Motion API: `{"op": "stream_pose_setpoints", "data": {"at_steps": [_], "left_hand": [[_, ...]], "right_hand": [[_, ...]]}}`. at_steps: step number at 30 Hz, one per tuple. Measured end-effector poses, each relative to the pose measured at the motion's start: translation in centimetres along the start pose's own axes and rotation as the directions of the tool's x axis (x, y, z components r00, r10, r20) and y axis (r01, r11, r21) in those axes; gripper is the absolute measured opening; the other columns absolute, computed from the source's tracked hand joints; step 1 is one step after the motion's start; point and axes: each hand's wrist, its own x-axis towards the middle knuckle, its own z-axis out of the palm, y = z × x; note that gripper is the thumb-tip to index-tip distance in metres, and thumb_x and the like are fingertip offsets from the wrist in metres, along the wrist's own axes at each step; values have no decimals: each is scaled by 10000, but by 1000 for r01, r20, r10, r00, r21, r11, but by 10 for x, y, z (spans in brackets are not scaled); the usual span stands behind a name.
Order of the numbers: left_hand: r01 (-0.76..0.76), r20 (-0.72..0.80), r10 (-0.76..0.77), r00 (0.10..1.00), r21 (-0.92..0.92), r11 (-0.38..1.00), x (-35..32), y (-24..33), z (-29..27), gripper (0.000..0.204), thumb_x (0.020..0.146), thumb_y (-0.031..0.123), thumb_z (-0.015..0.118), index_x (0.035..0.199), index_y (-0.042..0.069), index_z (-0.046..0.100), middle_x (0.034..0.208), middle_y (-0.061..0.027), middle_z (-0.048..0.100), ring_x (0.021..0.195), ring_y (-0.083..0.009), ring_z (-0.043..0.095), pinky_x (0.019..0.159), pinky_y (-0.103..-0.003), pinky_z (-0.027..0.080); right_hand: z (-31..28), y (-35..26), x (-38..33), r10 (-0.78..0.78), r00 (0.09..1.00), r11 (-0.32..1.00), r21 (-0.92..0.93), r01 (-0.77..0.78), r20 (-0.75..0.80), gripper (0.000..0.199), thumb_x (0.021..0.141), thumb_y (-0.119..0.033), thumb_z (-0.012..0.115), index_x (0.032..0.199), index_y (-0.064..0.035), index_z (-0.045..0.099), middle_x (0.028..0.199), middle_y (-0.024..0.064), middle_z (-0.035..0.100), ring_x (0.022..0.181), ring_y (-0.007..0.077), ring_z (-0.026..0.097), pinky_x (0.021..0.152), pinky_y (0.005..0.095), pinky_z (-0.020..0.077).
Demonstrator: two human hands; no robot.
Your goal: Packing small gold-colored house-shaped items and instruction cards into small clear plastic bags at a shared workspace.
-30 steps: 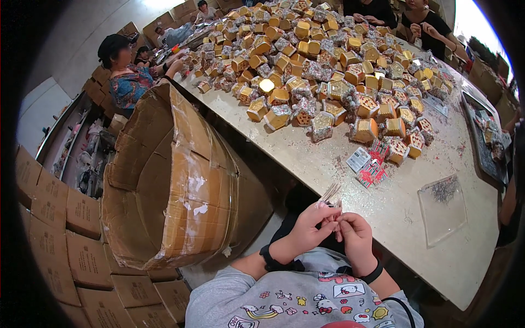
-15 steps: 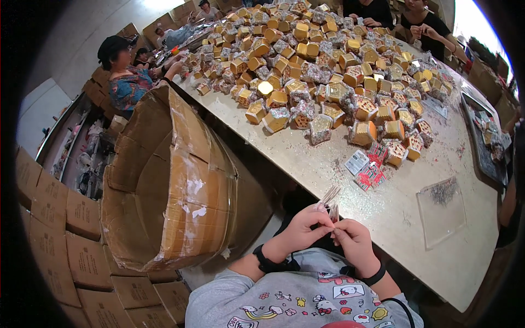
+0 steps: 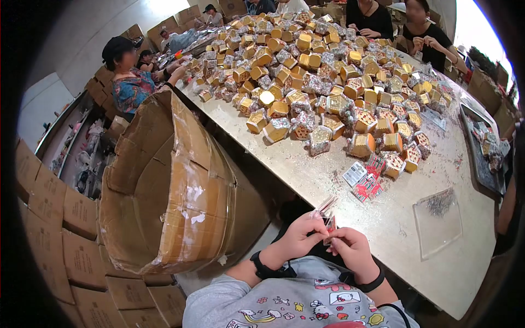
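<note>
**Both hands pinched on a small packet at the tabletop's near edge**

Pinched together, the grip of the left hand (image 3: 299, 236) and of the right hand (image 3: 350, 249) closes on one small red-and-silver packet (image 3: 328, 217), held upright between the fingertips just above the person's lap. The packet sits at the near edge of the tabletop (image 3: 306, 164), its top fanning out above the fingers. Each wrist wears a dark band.

To the left stands a large open carton (image 3: 175, 186), tilted, its taped wall just beside the tabletop's edge. Stacked boxes (image 3: 65, 229) line the floor further left.

On the tabletop beyond the hands lie a few loose red and white packets (image 3: 365, 180), and to the right a clear flat tray (image 3: 437, 218) with dark scraps in it. Farther off, a wide heap of small gold and patterned boxes (image 3: 322, 87) covers the middle. Other people sit along the far sides, one in a dark cap (image 3: 117, 46) at the left.
</note>
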Motion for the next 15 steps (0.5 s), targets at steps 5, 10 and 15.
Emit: {"op": "stream_pose_setpoints", "data": {"at_steps": [5,10,15], "left_hand": [[2,17,-3,1000,15,1000,2,1,4,50,750,26,615,755,46,569,727,-54,525,706,-196,497,626,-290,393],[68,45,-69,997,18,998,3,1,4,44,749,15,607,742,41,571,726,-66,526,678,-184,497,600,-285,393],[272,21,-283,959,-354,895,-7,-13,-1,149,838,67,550,965,-5,581,838,-44,551,708,-114,512,654,-221,413]], "right_hand": [[-2,7,-2,-77,997,997,-1,77,-17,99,813,12,543,894,30,598,824,65,571,673,105,589,546,188,441],[-2,13,1,-23,998,1000,8,23,-56,91,812,16,537,876,37,599,836,70,567,669,117,599,545,192,443],[0,13,10,-74,994,997,30,77,-75,90,822,-4,522,854,37,597,817,75,563,693,130,613,570,197,442]]}}
